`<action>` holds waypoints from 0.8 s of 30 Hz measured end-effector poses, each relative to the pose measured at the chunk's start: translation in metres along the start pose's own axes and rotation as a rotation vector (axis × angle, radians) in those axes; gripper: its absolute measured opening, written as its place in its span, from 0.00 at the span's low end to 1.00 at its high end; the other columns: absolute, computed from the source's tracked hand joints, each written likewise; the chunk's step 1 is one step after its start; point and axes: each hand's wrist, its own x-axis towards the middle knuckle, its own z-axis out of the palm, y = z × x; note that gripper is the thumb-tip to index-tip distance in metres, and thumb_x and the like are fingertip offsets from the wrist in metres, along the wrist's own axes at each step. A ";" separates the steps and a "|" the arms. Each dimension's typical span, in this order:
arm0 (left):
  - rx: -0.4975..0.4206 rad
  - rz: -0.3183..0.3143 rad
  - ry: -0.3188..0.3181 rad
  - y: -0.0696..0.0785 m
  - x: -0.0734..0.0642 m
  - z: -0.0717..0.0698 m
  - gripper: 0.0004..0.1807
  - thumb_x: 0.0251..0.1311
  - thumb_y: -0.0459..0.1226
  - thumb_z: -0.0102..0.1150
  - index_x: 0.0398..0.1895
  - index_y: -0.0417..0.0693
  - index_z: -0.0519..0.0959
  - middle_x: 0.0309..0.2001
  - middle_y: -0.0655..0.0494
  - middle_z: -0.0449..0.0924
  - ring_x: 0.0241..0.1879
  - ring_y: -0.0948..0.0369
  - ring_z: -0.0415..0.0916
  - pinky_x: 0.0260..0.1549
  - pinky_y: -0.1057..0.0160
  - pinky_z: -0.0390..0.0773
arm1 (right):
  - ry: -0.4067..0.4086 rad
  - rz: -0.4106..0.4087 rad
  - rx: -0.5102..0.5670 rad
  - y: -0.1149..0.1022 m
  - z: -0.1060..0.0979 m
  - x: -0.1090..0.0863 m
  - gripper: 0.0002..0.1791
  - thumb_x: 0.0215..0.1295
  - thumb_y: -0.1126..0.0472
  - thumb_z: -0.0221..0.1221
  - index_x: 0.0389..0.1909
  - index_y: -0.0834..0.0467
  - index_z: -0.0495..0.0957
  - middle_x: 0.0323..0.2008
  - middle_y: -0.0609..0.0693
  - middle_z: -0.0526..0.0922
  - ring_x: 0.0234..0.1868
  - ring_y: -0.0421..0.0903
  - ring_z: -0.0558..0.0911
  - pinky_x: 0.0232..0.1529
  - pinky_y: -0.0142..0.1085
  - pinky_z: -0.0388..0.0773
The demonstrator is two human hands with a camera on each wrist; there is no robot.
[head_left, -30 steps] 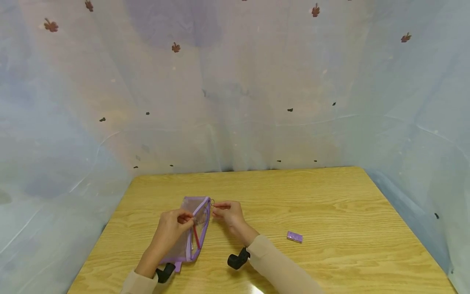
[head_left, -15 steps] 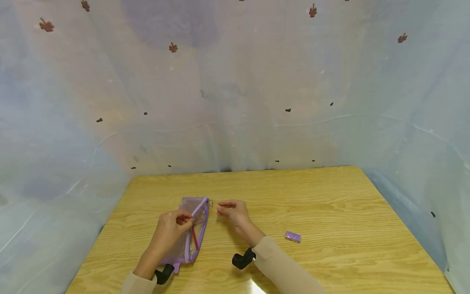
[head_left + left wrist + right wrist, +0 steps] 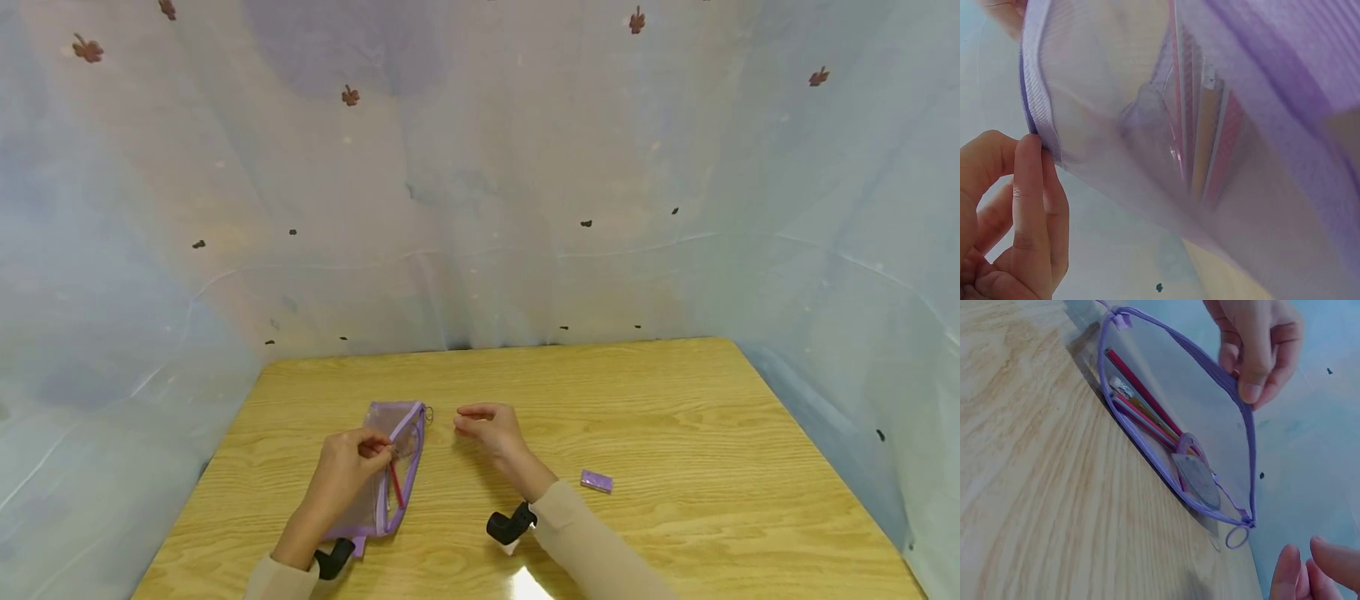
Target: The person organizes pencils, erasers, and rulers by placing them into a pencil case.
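My left hand (image 3: pixel 348 467) pinches the upper zipper edge of a see-through mesh pencil pouch (image 3: pixel 1204 419) with purple trim and holds its mouth wide apart. Inside lie a red pencil (image 3: pixel 1141 387), a yellow pencil (image 3: pixel 1147 414) with a white eraser end, other slim pencils and a rounded greyish piece (image 3: pixel 1197 481) whose kind is unclear. A ring zipper pull (image 3: pixel 1228 540) hangs at the pouch's far corner. My right hand (image 3: pixel 491 429) hovers to the right of that ring, touching nothing, its thumb and fingers extended with a gap between them in the right wrist view.
A small purple rectangular block (image 3: pixel 597 481) lies on the wooden table (image 3: pixel 690 433), right of my right forearm. Pale patterned sheeting (image 3: pixel 510 167) hangs behind the table and along both sides. Black wrist mounts (image 3: pixel 510 525) sit below my hands.
My right hand has let go of the ring zipper pull and moved away to the right. The left hand keeps its pinch on the pouch edge.
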 end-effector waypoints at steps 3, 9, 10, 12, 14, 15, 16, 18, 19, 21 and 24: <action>0.009 0.006 0.004 0.000 0.000 0.000 0.03 0.53 0.25 0.70 0.30 0.36 0.85 0.25 0.59 0.81 0.26 0.63 0.79 0.26 0.69 0.80 | 0.007 0.014 0.002 -0.004 -0.005 -0.001 0.17 0.64 0.77 0.60 0.51 0.82 0.74 0.42 0.64 0.81 0.38 0.48 0.85 0.50 0.45 0.82; 0.015 0.016 0.008 -0.001 0.000 0.001 0.03 0.52 0.26 0.71 0.30 0.38 0.85 0.26 0.59 0.81 0.27 0.64 0.79 0.27 0.69 0.80 | 0.015 0.009 0.022 -0.008 -0.017 -0.003 0.17 0.64 0.78 0.59 0.52 0.82 0.73 0.41 0.63 0.82 0.40 0.52 0.86 0.48 0.43 0.82; 0.017 0.016 0.008 -0.001 0.000 0.001 0.03 0.53 0.26 0.71 0.30 0.38 0.85 0.26 0.59 0.81 0.27 0.64 0.79 0.27 0.69 0.80 | 0.017 0.008 0.022 -0.009 -0.019 -0.003 0.17 0.64 0.78 0.59 0.52 0.82 0.73 0.41 0.63 0.82 0.39 0.51 0.85 0.48 0.43 0.82; 0.017 0.016 0.007 0.000 0.000 0.001 0.03 0.53 0.27 0.71 0.30 0.38 0.85 0.26 0.59 0.81 0.27 0.64 0.79 0.27 0.69 0.80 | 0.025 0.017 0.026 -0.010 -0.022 -0.004 0.17 0.64 0.77 0.60 0.52 0.82 0.74 0.42 0.64 0.81 0.40 0.50 0.85 0.49 0.43 0.82; 0.017 0.016 0.008 0.000 0.000 0.000 0.03 0.53 0.27 0.71 0.30 0.38 0.85 0.26 0.59 0.81 0.27 0.64 0.79 0.26 0.69 0.80 | 0.027 0.013 0.024 -0.012 -0.025 -0.005 0.17 0.65 0.77 0.60 0.52 0.82 0.74 0.44 0.65 0.80 0.39 0.49 0.85 0.50 0.45 0.81; 0.018 0.016 0.008 0.000 0.000 0.000 0.03 0.53 0.27 0.71 0.30 0.38 0.85 0.26 0.59 0.81 0.27 0.64 0.79 0.26 0.69 0.80 | 0.026 0.013 0.024 -0.013 -0.026 -0.005 0.17 0.65 0.77 0.60 0.52 0.82 0.74 0.45 0.66 0.80 0.39 0.49 0.85 0.51 0.46 0.81; 0.017 0.015 0.009 0.000 0.000 0.000 0.03 0.53 0.27 0.70 0.30 0.38 0.85 0.26 0.59 0.81 0.27 0.63 0.79 0.26 0.69 0.80 | 0.027 0.018 0.026 -0.014 -0.028 -0.006 0.17 0.65 0.77 0.60 0.52 0.82 0.73 0.45 0.67 0.80 0.39 0.48 0.85 0.52 0.47 0.80; 0.014 0.011 0.009 0.001 0.000 0.000 0.02 0.53 0.27 0.70 0.29 0.38 0.85 0.25 0.59 0.81 0.26 0.64 0.79 0.26 0.69 0.80 | 0.027 0.018 0.025 -0.016 -0.031 -0.006 0.17 0.65 0.76 0.60 0.53 0.82 0.73 0.46 0.67 0.79 0.40 0.49 0.85 0.53 0.48 0.80; 0.013 0.007 0.009 0.001 0.000 0.000 0.02 0.53 0.27 0.70 0.29 0.38 0.85 0.25 0.59 0.81 0.26 0.64 0.79 0.26 0.69 0.80 | 0.028 0.018 0.023 -0.017 -0.033 -0.007 0.18 0.65 0.76 0.59 0.53 0.82 0.73 0.46 0.67 0.79 0.40 0.49 0.85 0.53 0.49 0.79; 0.009 0.001 0.004 0.001 0.000 0.001 0.02 0.54 0.27 0.70 0.30 0.37 0.85 0.25 0.59 0.81 0.26 0.64 0.79 0.26 0.69 0.80 | 0.037 0.022 0.023 -0.018 -0.038 -0.007 0.17 0.65 0.76 0.60 0.53 0.82 0.73 0.45 0.66 0.79 0.40 0.50 0.85 0.53 0.48 0.80; 0.003 -0.008 -0.002 0.001 0.000 0.000 0.02 0.54 0.27 0.70 0.30 0.37 0.85 0.26 0.59 0.81 0.26 0.64 0.78 0.26 0.69 0.80 | 0.053 0.021 0.016 -0.021 -0.044 -0.008 0.16 0.64 0.77 0.60 0.51 0.81 0.74 0.45 0.65 0.79 0.39 0.51 0.85 0.51 0.46 0.81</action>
